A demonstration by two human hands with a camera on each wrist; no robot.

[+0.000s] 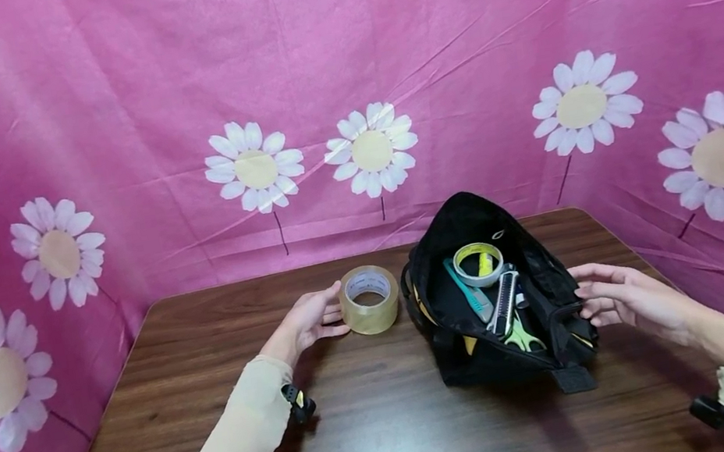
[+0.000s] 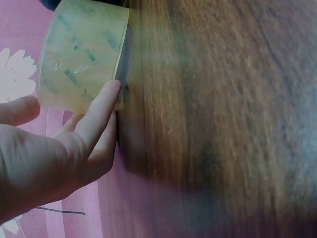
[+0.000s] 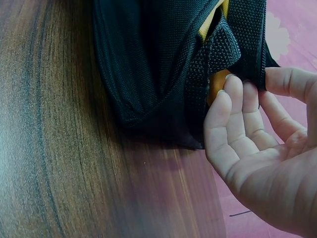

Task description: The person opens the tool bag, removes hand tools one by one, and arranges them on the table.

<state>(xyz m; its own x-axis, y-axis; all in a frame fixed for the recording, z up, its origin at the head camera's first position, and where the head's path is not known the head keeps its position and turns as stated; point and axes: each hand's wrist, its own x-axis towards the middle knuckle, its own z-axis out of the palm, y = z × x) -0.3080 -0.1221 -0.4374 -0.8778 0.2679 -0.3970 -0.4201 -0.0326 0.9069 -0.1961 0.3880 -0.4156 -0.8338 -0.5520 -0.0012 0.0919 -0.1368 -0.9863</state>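
Note:
A wide roll of clear packing tape lies flat on the wooden table, left of a black tool bag. Beside the roll is my left hand, fingers extended. In the left wrist view its index finger touches the lower side of the tape roll, and the thumb lies by the upper rim. My right hand holds the bag's right end. Its thumb and index finger pinch a black strap; the other fingers curl against the fabric.
Inside the unzipped bag lie a teal utility knife, a small yellow-edged tape roll, a silver-and-black cutter and green-handled scissors. A pink flowered cloth hangs behind and beside the table.

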